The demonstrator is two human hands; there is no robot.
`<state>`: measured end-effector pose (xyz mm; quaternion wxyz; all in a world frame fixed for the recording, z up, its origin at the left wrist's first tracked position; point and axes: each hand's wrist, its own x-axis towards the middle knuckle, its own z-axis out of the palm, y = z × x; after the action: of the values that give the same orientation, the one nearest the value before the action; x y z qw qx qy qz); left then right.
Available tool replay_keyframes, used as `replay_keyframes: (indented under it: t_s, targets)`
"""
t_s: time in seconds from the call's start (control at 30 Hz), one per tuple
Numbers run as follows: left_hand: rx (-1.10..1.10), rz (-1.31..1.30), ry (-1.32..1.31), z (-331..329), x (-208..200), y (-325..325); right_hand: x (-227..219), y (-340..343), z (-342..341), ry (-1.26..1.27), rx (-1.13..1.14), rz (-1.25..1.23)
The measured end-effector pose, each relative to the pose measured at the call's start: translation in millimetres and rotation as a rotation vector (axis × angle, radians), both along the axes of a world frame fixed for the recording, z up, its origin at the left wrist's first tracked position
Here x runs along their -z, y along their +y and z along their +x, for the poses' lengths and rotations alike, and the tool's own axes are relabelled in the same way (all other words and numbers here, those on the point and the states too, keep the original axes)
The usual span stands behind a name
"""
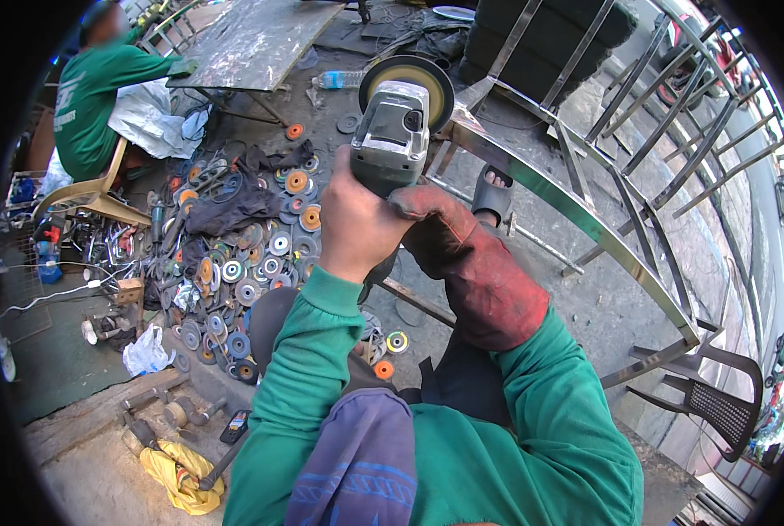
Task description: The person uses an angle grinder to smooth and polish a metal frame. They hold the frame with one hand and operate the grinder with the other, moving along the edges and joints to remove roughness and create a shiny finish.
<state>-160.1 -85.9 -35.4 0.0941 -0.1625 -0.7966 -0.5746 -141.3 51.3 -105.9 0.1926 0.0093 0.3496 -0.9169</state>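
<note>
An angle grinder point(392, 136) with a grey head and dark body is held up in front of me. Its round disc point(440, 88) is beside the near end of a shiny metal bar on a welded frame point(615, 241); I cannot tell whether they touch. My left hand point(357, 219), bare, is wrapped around the grinder's body just behind the head. My right hand point(493, 276), in a worn red work glove, closes on the grinder against the left hand; its fingertips are partly hidden. Both forearms wear green sleeves.
Many used grinding discs point(234, 272) lie heaped at left. A co-worker in green point(98, 96) sits by a metal-topped table point(260, 39). A water bottle point(339, 80) lies beyond the grinder. A dark plastic chair point(712, 399) stands right; a yellow bag point(181, 473) lies near left.
</note>
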Motion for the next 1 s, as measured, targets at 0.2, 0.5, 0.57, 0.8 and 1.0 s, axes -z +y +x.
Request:
replay_keyframes:
  t_s: [0.2, 0.5, 0.57, 0.8, 1.0]
  targets:
    - [-0.014, -0.078, 0.007, 1, -3, 3, 23, 8, 2, 0.095, -0.056, -0.161]
    - [0.004, 0.028, -0.006, 0, -1, 6, 18, -2, -1, 0.248, 0.046, -0.018]
    - [-0.014, -0.004, 0.037, 0, -2, 7, 6, 4, 4, 0.128, -0.041, -0.212]
    - [-0.036, -0.022, 0.042, -1, -2, 7, -12, -4, 5, -0.096, 0.059, -0.18]
    - [-0.032, -0.115, 0.073, -3, -2, 9, -2, -5, 3, 0.036, 0.052, -0.262]
